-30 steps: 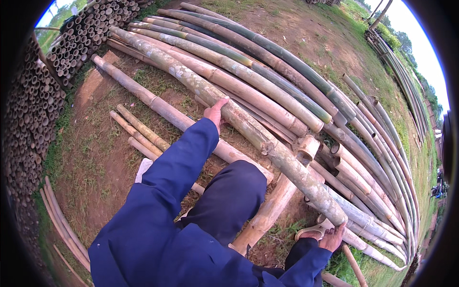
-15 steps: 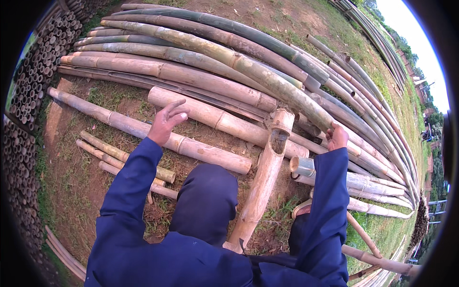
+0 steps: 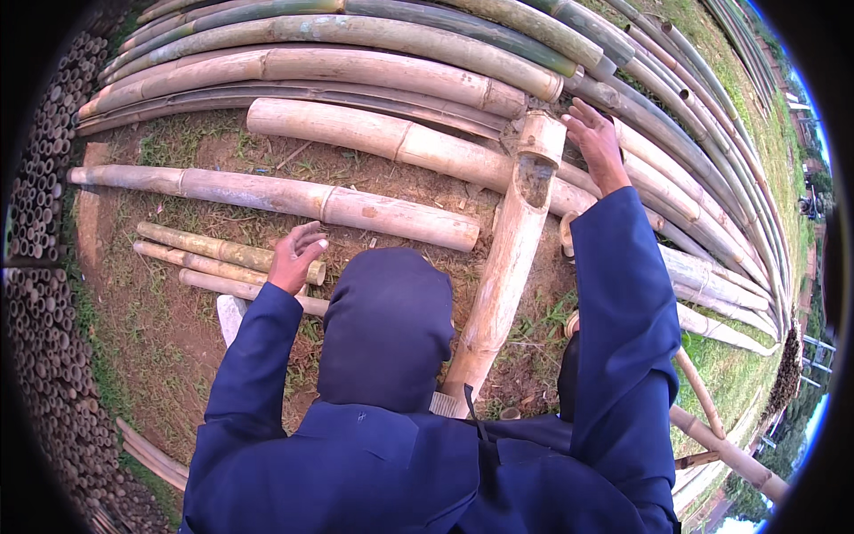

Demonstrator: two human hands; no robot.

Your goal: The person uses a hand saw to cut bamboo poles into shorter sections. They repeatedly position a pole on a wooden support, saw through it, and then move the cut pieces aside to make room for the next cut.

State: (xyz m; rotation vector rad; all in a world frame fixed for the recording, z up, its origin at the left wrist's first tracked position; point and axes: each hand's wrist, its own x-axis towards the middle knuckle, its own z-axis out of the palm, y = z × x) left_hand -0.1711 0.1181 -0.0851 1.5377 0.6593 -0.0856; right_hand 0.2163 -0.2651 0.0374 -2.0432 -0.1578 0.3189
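Note:
My right hand (image 3: pixel 598 142) is open with fingers spread, beside the upper end of a thick notched bamboo piece (image 3: pixel 503 285) and close to the pile of bamboo poles (image 3: pixel 382 69). The notched piece slants upward from in front of me, with a scooped opening (image 3: pixel 535 178) near its top. My left hand (image 3: pixel 298 256) holds nothing; its fingers are loosely bent and apart, above the ends of several thin bamboo lengths (image 3: pixel 209 247). Between the hands lie a cut bamboo pole (image 3: pixel 276 192) and, farther off, a thicker pale bamboo length (image 3: pixel 356 129) running behind the notched piece.
Stacked bamboo tubes (image 3: pixel 44 347) show their round ends along the left side. A dark cloth-covered rounded shape (image 3: pixel 382 329) rises between my forearms. More bamboo (image 3: pixel 703 276) lies at the right, and a propped bamboo pole (image 3: pixel 729 458) crosses the lower right over grass.
My right hand has let go of a long mottled bamboo pole, which now lies farther back. My left hand has come down and nearer. The view has shifted as well.

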